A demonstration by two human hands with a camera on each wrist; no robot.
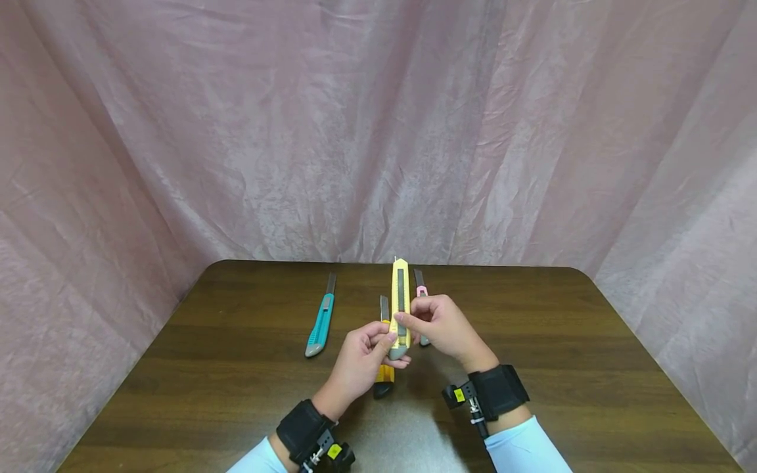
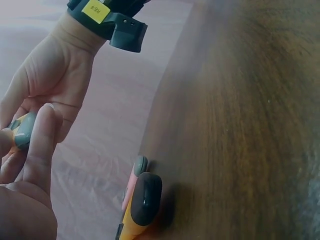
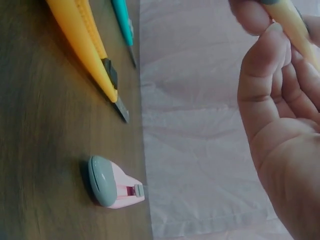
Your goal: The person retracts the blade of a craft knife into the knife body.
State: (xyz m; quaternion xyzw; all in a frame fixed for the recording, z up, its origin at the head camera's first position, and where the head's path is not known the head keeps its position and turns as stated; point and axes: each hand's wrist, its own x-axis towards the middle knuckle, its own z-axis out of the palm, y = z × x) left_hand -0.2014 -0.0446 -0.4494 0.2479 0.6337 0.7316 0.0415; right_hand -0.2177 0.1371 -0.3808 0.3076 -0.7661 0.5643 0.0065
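Note:
Both hands hold a pale yellow utility knife [image 1: 401, 282] upright above the table, its grey end [image 2: 23, 134] down and a thin tip showing at the top. My left hand [image 1: 357, 360] grips the lower end between thumb and fingers. From the other side, my right hand [image 1: 443, 323] pinches the handle with its thumb across the front, near the middle. Behind and below the hands lies a darker yellow utility knife [image 1: 386, 374] with its blade out, partly hidden by the left fingers. A pink utility knife [image 3: 122, 186] with a grey end lies partly behind the right hand.
A teal utility knife [image 1: 321, 325] with its blade out lies left of the hands on the brown wooden table [image 1: 236, 368]. Pink curtains [image 1: 355, 131] hang behind the far edge and both sides. Each wrist wears a black strap with a camera.

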